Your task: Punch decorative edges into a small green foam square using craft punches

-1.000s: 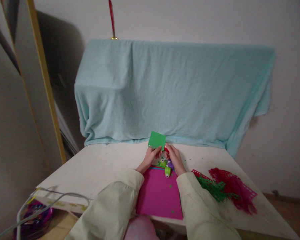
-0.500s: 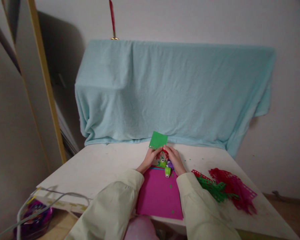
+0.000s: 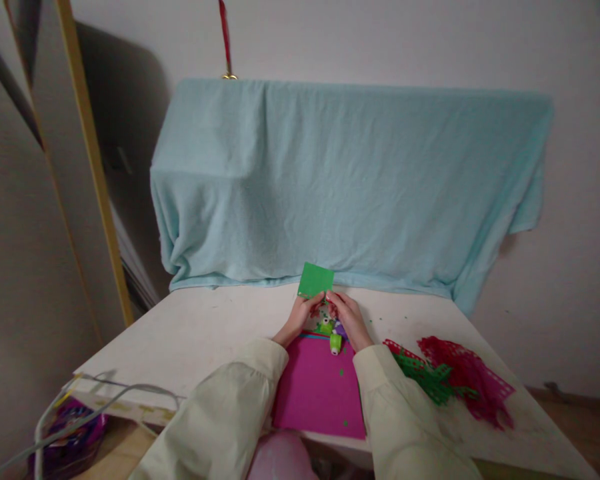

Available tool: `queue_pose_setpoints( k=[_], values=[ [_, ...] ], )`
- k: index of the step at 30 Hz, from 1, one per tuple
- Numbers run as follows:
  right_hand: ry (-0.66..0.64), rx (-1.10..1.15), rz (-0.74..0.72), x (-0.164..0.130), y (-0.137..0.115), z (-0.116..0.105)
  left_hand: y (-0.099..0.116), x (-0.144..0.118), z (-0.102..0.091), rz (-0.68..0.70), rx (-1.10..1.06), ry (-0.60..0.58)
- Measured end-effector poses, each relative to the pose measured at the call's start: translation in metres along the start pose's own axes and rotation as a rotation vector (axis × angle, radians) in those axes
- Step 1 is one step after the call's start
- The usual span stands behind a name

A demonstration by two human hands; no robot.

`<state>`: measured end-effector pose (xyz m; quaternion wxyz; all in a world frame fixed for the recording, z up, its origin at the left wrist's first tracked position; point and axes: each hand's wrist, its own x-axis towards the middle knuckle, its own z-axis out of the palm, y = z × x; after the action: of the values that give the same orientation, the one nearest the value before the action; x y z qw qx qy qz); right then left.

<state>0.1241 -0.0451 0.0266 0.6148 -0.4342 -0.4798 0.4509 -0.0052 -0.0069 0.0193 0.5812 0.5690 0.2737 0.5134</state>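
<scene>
A square sheet of green paper (image 3: 317,280) stands raised near the back of the table. My left hand (image 3: 301,316) pinches its lower edge, where small punched holes show. Close beside it, my right hand (image 3: 349,316) is closed around a small red craft punch, mostly hidden by the fingers, at the same edge of the paper. Below and between the hands lie light green craft punches (image 3: 335,343) and a purple one (image 3: 341,329). They rest at the top of a magenta sheet (image 3: 320,393), which has a few green paper bits on it.
Punched red, green and pink paper scraps (image 3: 437,380) lie heaped to the right on the white table (image 3: 195,333). A light blue cloth (image 3: 355,180) hangs behind. Grey cables (image 3: 130,389) cross the left front corner, above a purple package (image 3: 70,433).
The fingers of my right hand have shifted slightly around the red punch, and less of it shows. The green paper has moved very slightly left.
</scene>
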Motion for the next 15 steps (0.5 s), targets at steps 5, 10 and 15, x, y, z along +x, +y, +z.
queue_pose_setpoints(
  k=[5,10,15],
  values=[
    [0.019,0.015,0.013,0.0015,0.0007,-0.0039,0.0015,-0.0005,0.0004,0.001,-0.011,-0.005],
    [-0.023,-0.017,0.014,-0.0006,0.0017,-0.0015,-0.0007,-0.001,-0.0003,-0.007,-0.004,-0.015],
    [-0.048,-0.021,0.015,-0.0003,0.0031,-0.0009,-0.0039,0.0003,-0.001,-0.006,-0.003,-0.03]
  ],
)
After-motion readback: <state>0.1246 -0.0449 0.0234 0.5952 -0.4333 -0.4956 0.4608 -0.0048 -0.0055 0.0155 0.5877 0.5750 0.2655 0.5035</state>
